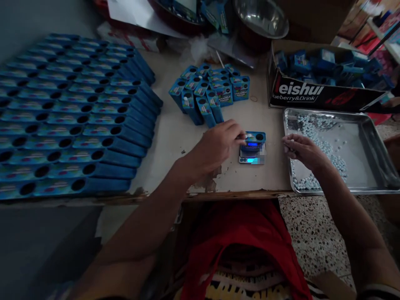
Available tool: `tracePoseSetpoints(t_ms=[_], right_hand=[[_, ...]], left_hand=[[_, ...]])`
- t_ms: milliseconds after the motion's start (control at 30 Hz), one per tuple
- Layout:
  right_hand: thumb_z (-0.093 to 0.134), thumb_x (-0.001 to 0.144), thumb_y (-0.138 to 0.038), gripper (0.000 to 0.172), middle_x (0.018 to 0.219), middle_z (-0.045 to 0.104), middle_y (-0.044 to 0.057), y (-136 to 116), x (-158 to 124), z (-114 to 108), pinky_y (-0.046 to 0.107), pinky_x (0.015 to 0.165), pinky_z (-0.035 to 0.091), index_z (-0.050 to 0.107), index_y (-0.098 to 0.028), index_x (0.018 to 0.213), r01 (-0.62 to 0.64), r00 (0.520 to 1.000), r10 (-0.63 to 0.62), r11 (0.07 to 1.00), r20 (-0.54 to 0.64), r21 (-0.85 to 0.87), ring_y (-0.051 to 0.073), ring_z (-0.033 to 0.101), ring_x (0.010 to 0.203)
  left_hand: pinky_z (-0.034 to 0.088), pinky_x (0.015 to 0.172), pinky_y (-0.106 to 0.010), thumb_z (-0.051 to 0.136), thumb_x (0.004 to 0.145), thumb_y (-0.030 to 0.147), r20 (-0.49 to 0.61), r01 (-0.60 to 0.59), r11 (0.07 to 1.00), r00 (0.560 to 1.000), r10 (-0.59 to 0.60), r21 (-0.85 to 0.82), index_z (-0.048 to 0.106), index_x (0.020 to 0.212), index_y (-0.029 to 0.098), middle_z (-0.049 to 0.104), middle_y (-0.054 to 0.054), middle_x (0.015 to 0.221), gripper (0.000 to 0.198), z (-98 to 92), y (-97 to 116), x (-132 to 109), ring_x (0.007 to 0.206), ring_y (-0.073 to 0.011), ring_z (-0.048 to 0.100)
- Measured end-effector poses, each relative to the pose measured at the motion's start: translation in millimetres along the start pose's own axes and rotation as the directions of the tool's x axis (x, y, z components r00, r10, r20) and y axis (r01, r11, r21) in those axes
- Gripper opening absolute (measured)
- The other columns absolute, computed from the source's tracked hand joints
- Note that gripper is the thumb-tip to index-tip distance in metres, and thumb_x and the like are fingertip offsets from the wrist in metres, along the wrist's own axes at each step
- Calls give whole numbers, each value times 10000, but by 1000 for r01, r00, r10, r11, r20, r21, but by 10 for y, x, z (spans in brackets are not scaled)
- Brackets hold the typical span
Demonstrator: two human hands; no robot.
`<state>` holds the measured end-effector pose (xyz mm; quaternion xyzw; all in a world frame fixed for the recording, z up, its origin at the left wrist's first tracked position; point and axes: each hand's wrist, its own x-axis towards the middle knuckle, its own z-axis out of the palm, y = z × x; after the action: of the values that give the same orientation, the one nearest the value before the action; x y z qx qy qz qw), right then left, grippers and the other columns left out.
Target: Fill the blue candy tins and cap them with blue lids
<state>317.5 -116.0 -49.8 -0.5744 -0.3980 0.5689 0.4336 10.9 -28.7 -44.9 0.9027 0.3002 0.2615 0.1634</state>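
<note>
Black cardboard box is showing white "eishui" and "ueberry&Drink"; small blue printed cartons, clustered mid-surface, are reading "CARAMELO", the line beneath blurring. Left hand: grip pinching nearly closed, fingertips meeting the end of one blue holed carton standing on a silver digital scale; cannot tell whether holding. Right hand: fingers curling together over a silver metal tray's left edge, contents hidden. Pale round pellets are lying beyond. Blue carton rows are filling the left.
</note>
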Motion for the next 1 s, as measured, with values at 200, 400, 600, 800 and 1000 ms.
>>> tracePoseSetpoints(t_ms=[200,400,600,800,1000], right_hand=[[797,923,-415,214,698,618,-22,-493,97,331,276,613,368,717,-217,925,239,971,-209,841,117,-484,127,524,642],[703,936,-200,76,750,666,-1,-765,236,590,304,722,362,774,-207,962,367,930,-237,514,283,-775,149,554,728],[793,866,-134,241,769,662,-14,-772,318,683,317,736,367,815,-241,1081,311,950,-159,482,268,-819,155,569,738],[878,838,-277,180,715,637,-23,-612,442,447,289,622,350,740,-210,932,198,979,-126,780,161,-594,126,516,649],[956,735,-302,335,683,601,-42,-373,425,31,198,515,335,652,-197,830,47,986,-47,999,-163,-8,65,461,565]], left_hand=[[542,912,-352,637,997,100,159,-155,987,976,146,44,741,1023,159,750,-90,1082,123,126,130,617,1050,-250,703],[540,895,-338,720,1021,243,-88,73,997,993,-75,-19,782,1023,201,782,-52,1022,75,-136,-164,190,992,-227,720],[542,942,-363,773,1001,356,-88,141,985,985,-149,-99,824,1084,230,789,-60,1062,159,-132,-302,20,1041,-247,720],[541,983,-397,819,951,374,-6,121,966,992,-126,-228,870,1026,230,744,-62,1045,170,161,-347,253,1031,-248,675],[541,961,-375,898,872,325,12,32,959,999,-30,-282,860,934,209,723,-49,1021,137,373,-241,524,1018,-229,661]])
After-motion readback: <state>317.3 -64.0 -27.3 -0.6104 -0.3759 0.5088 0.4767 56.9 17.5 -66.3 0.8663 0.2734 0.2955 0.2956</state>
